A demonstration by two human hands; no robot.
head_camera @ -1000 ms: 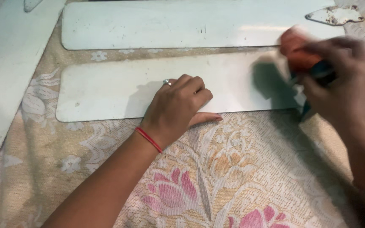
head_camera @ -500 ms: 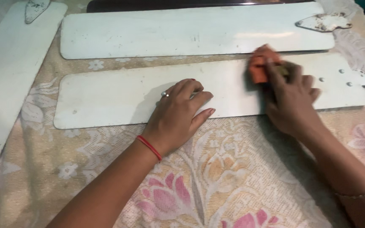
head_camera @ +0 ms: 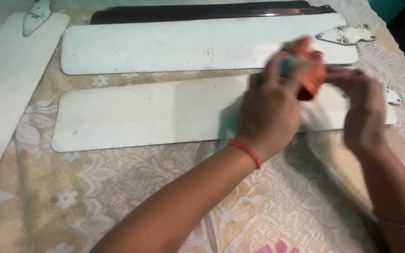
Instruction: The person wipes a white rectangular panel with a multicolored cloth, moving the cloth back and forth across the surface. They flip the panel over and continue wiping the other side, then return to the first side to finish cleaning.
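Three white fan blades: one (head_camera: pixel 188 42) at twelve o'clock, one (head_camera: pixel 141 115) at centre, one (head_camera: pixel 1 93) at nine. One dark blade (head_camera: pixel 202 11) behind them. Two hands, left (head_camera: pixel 270 107) and right (head_camera: pixel 364 110), around one orange cloth (head_camera: pixel 312 77).

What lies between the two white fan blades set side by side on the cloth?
In the head view, only a bare strip of floral cloth separates the far blade from the near blade; they do not touch.

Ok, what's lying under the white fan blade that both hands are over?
The near fan blade lies flat on a beige floral lace cloth. What the cloth covers is hidden. The left hand and right hand, around an orange pad, hide part of the blade's right end.
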